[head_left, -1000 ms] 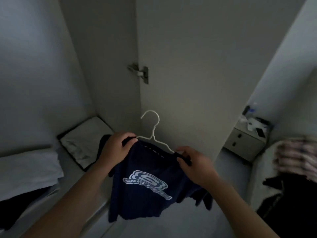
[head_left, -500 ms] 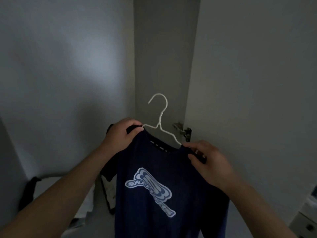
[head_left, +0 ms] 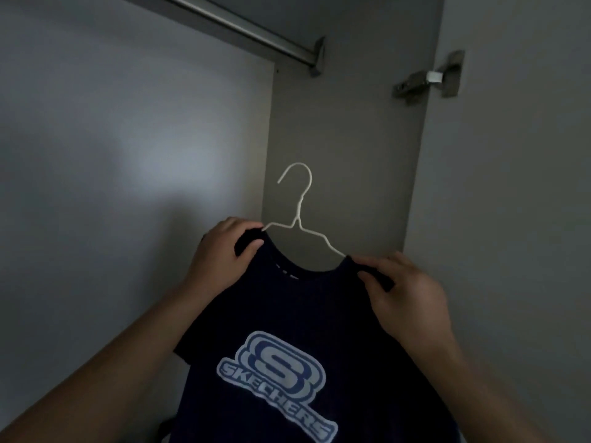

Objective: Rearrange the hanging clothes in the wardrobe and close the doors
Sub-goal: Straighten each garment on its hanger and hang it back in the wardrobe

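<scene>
Hands first: left hand grips the shirt's left shoulder, fingers and thumb curled round fabric and hanger end; right hand pinches the right shoulder, thumb under, fingers over. Hands apart, one per shoulder. Shirt, dark blue with a pale logo, hangs between and below the hands on a thin white wire hanger, hook standing up above them. Rail well above and a bit left, hook not yet on it. Wardrobe side panel behind the hook, open door with hinge right of the right hand. Shirt likely light, soft, slips off wire easily; hanger probably bendy. Best hold: shoulders now, hanger neck for hooking.
</scene>
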